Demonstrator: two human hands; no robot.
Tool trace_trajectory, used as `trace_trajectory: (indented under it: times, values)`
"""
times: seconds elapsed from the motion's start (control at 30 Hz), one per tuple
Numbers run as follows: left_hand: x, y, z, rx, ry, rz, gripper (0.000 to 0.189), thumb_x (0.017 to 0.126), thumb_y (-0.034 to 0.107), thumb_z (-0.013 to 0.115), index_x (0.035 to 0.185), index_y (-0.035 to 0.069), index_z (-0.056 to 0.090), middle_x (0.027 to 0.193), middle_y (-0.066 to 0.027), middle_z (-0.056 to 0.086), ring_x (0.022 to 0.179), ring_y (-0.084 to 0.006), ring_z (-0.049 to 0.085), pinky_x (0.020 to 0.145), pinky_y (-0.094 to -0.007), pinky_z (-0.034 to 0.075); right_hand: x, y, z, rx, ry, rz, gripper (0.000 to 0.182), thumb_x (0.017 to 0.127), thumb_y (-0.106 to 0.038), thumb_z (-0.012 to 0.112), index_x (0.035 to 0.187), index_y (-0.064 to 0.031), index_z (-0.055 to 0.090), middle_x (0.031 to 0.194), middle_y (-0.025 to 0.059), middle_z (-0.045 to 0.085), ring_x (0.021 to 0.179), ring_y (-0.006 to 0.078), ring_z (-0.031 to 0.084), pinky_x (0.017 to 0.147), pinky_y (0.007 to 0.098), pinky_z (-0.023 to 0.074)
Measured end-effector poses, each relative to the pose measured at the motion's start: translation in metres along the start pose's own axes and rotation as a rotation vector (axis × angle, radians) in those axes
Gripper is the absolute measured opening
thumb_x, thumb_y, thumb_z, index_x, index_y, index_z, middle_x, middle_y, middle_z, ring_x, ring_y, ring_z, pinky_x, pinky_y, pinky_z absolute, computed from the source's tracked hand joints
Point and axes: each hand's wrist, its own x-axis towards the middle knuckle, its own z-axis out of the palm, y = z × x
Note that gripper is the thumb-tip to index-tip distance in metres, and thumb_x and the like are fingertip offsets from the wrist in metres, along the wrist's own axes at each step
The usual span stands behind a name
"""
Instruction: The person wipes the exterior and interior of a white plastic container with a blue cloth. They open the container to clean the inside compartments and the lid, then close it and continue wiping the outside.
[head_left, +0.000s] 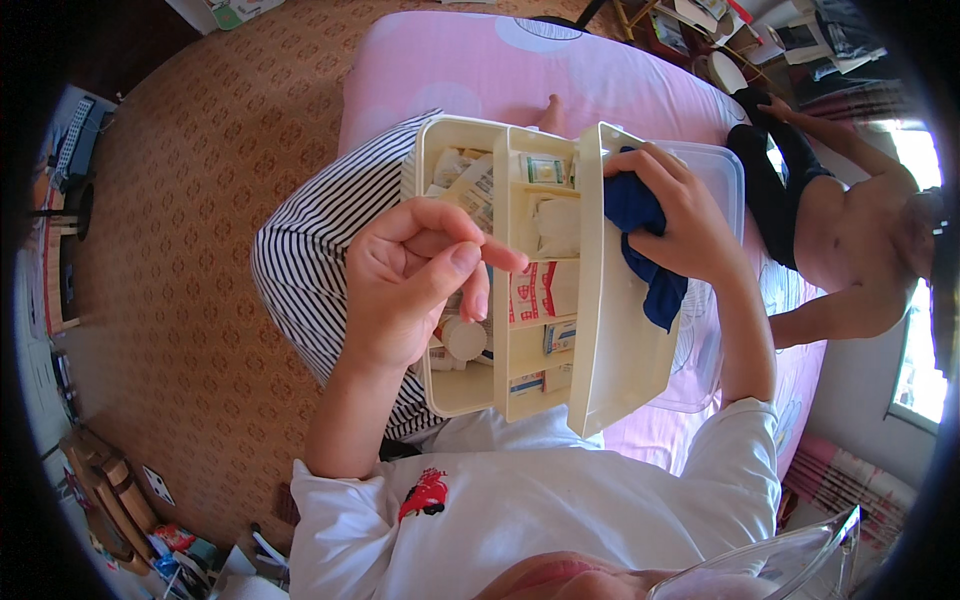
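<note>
An opened cream plastic medicine box with fold-out compartment trays rests by my lap. In the raised upper tray, my right hand grips a dark blue cloth. My left hand is held over the box's left part, thumb against a curled finger and another finger pointing right; whether something tiny is pinched there I cannot tell. The middle tray holds a red-and-white packet, small boxes and a white packet. A white-capped bottle and paper packets lie in the deep bottom.
A clear plastic lid lies open at the box's right, over a bed with a pink sheet. Another person reclines on the bed at the right. Patterned floor stretches to the left. Household items stand at the lower left.
</note>
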Motion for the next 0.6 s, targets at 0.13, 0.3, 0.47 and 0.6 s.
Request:
trace_trajectory:
  times: [0.13,0.3,0.47,0.6]
  values:
    - [0.0006,0.0001,0.0012,0.061,-0.014,-0.012,0.007,0.093,0.0,0.055,0.099,-0.002,0.058,0.089,-0.0242,0.07,0.055,-0.0133,0.059,0.052,-0.0232,0.05,0.0008,0.0009,-0.0005,0.0,-0.001,-0.011,0.054,0.066,-0.007,0.071,0.117,-0.0204,0.057,0.112,0.0091,0.061,0.105,0.0338,0.062,0.09,0.0413,0.0534]
    - [0.0032,-0.0044,-0.003,-0.051,-0.08,0.035,0.008,0.092,-0.005,0.052,0.098,-0.001,0.057,0.087,-0.0217,0.071,0.061,-0.0153,0.062,0.057,-0.0272,0.053,0.0003,-0.0006,-0.0002,0.006,-0.005,0.003,0.054,0.066,-0.008,0.072,0.116,-0.0197,0.057,0.114,0.0087,0.061,0.107,0.0335,0.062,0.092,0.0413,0.0534]
    - [0.0037,-0.0051,0.0029,0.051,-0.034,0.02,0.003,0.094,-0.001,0.056,0.098,-0.001,0.056,0.086,-0.0208,0.071,0.061,-0.0149,0.062,0.056,-0.0263,0.052,-0.0005,0.0018,0.0005,0.002,0.004,-0.009,0.054,0.066,-0.008,0.073,0.117,-0.0203,0.057,0.115,0.0085,0.062,0.108,0.0333,0.062,0.093,0.0415,0.0534]
    - [0.0048,-0.0061,0.0041,0.188,-0.036,0.017,0.006,0.097,0.005,0.057,0.098,-0.001,0.056,0.087,-0.0199,0.071,0.058,-0.0131,0.061,0.054,-0.0248,0.052,-0.0006,0.0012,-0.0009,0.002,-0.007,0.001,0.054,0.067,-0.009,0.073,0.117,-0.0209,0.057,0.116,0.0087,0.062,0.108,0.0331,0.062,0.093,0.0414,0.0534]
